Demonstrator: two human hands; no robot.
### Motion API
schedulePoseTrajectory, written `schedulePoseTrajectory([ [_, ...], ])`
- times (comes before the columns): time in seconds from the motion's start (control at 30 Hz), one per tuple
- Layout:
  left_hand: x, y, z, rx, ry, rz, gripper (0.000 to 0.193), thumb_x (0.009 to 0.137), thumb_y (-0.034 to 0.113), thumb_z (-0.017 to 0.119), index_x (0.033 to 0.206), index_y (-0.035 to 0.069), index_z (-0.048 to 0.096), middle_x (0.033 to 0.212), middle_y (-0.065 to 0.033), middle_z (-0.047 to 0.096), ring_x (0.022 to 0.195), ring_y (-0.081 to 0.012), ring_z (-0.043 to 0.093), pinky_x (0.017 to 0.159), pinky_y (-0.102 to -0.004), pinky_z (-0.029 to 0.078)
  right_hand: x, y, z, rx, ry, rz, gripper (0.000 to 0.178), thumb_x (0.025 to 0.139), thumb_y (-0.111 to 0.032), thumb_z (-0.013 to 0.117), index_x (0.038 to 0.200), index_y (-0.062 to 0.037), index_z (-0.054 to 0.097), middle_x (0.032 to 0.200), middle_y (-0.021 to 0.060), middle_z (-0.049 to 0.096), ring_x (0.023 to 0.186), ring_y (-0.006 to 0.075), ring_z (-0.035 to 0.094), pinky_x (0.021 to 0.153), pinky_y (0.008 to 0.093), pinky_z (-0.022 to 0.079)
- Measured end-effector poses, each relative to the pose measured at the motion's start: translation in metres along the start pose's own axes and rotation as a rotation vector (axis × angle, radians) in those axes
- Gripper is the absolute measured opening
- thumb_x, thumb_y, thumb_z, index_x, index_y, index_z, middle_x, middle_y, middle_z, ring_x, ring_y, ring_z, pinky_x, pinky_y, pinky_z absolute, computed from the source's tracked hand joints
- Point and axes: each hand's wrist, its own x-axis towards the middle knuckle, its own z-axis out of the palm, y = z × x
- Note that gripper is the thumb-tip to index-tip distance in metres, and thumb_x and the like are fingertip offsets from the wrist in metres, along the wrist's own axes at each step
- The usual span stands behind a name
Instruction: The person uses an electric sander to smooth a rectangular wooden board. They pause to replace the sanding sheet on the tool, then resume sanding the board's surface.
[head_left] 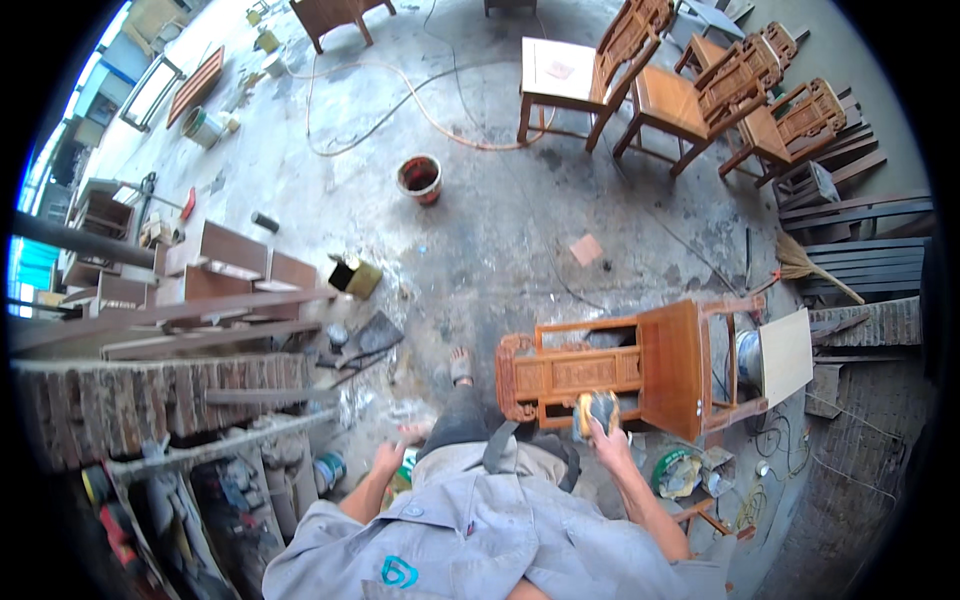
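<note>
My right hand [610, 448] is closed round a yellow and dark grey tool, blocky like a small hand sander [596, 412]. The tool is at the near edge of a carved backrest [600, 370]. That backrest belongs to a reddish-brown wooden chair [672, 368] lying tipped over in front of me, its back pointing left and its seat standing on edge. My left hand [388, 458] hangs low at my left side, close to a green and white container [405, 470] partly hidden by my sleeve. The left hand's fingers are too small and unclear to read.
Several finished wooden chairs [680, 100] stand at the back right. A paint-stained bucket [419, 178] and an open square tin [354, 277] sit on the concrete floor. Hoses [420, 105] trail behind them. Wood pieces [215, 262] pile up at left; a broom [800, 262] lies right.
</note>
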Motion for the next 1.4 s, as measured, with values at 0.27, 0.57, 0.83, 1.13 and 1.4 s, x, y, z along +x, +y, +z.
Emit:
schedulePoseTrajectory([
  [0.27,0.027,-0.132,-0.108,0.106,-0.163,0.055,0.048,0.095,0.040,0.058,0.087,-0.005,0.073,0.081,-0.0217,0.072,0.075,-0.0286,0.073,0.065,-0.0466,0.057,0.009,-0.001,0.003,0.149,0.096,0.541,0.055,0.094,-0.058,0.067,0.075,-0.0069,0.059,0.059,0.0007,0.047,0.045,0.0137,0.041,0.044,0.0302,0.031],
  [0.57,0.197,0.109,-0.209,-0.435,0.044,0.106,0.040,0.095,0.033,0.062,0.102,-0.004,0.075,0.082,-0.0117,0.073,0.075,-0.0181,0.069,0.065,-0.0346,0.054,0.025,-0.022,0.037,-0.129,-0.045,0.468,0.053,0.094,-0.053,0.068,0.079,-0.0021,0.062,0.066,0.0073,0.055,0.053,0.0187,0.049,0.049,0.0339,0.038],
  [0.83,0.273,0.289,-0.214,-0.416,0.070,0.343,0.037,0.094,0.033,0.063,0.102,-0.001,0.074,0.081,-0.0128,0.073,0.073,-0.0194,0.069,0.067,-0.0354,0.054,0.140,-0.069,0.000,-0.188,-0.047,0.431,0.049,0.093,-0.049,0.070,0.090,-0.0006,0.062,0.077,0.0121,0.059,0.067,0.0237,0.054,0.059,0.0368,0.042],
  [1.13,0.280,0.374,-0.168,0.289,-0.225,-0.013,0.043,0.086,0.043,0.070,0.102,0.004,0.079,0.092,-0.0215,0.076,0.086,-0.0355,0.075,0.082,-0.0444,0.059,0.285,-0.143,-0.092,-0.203,-0.007,0.421,0.048,0.092,-0.045,0.072,0.101,0.0012,0.061,0.090,0.0174,0.063,0.083,0.0294,0.059,0.070,0.0401,0.046],
  [1.4,0.408,0.649,-0.217,0.563,-0.085,0.408,0.038,0.088,0.036,0.077,0.108,0.004,0.071,0.114,-0.0227,0.071,0.112,-0.0423,0.066,0.093,-0.0527,0.055,0.293,-0.193,-0.128,-0.119,0.053,0.469,0.050,0.091,-0.041,0.073,0.112,0.0027,0.060,0.101,0.0222,0.067,0.097,0.0344,0.064,0.080,0.0430,0.049],
])
